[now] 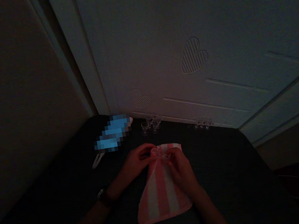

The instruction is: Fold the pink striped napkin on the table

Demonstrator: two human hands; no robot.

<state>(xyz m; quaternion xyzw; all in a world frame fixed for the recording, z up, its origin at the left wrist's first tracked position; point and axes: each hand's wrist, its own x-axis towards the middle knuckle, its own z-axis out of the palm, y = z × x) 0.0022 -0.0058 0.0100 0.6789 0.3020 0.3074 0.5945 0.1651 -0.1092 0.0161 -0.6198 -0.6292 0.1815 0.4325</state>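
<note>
A pink and white striped cloth hangs down over the dark table. My left hand and my right hand both pinch its bunched top edge, fingers closed. A small clear glass seems wrapped in the cloth between my fingers, but the dim light makes it hard to tell. A watch sits on my left wrist.
Several small clear glasses stand at the back of the table, with a second group to the right by the wall. A blurred blue object lies at the back left, with a white thing beside it. A white panelled door is behind.
</note>
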